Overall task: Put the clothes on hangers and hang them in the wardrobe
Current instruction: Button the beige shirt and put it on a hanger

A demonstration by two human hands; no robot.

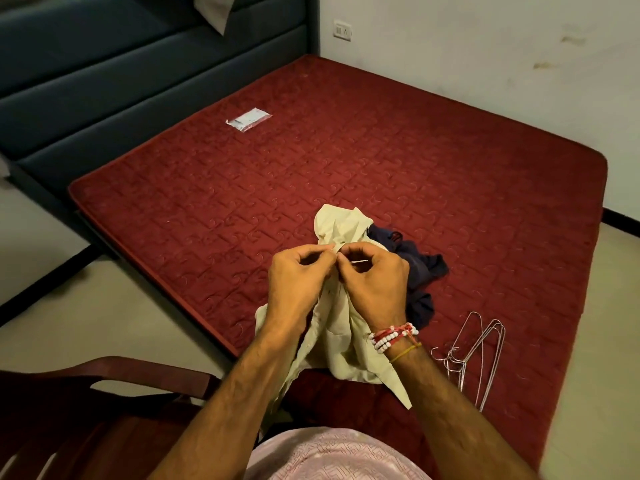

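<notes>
A cream shirt [341,344] hangs in front of me above the red mattress [346,161], its collar end raised. My left hand [298,275] and my right hand [372,278] pinch the shirt's front edges together near the collar, fingertips touching. A thin pale piece shows by my right fingers; I cannot tell what it is. A dark blue garment [414,265] lies crumpled on the mattress just behind the shirt. Several wire hangers [474,351] lie on the mattress to the right of my right wrist.
A small plastic packet [248,119] lies far back on the mattress. A dark blue padded headboard [104,74] runs along the left. A brown chair [104,410] stands at the lower left on the pale floor. White wall at the back right.
</notes>
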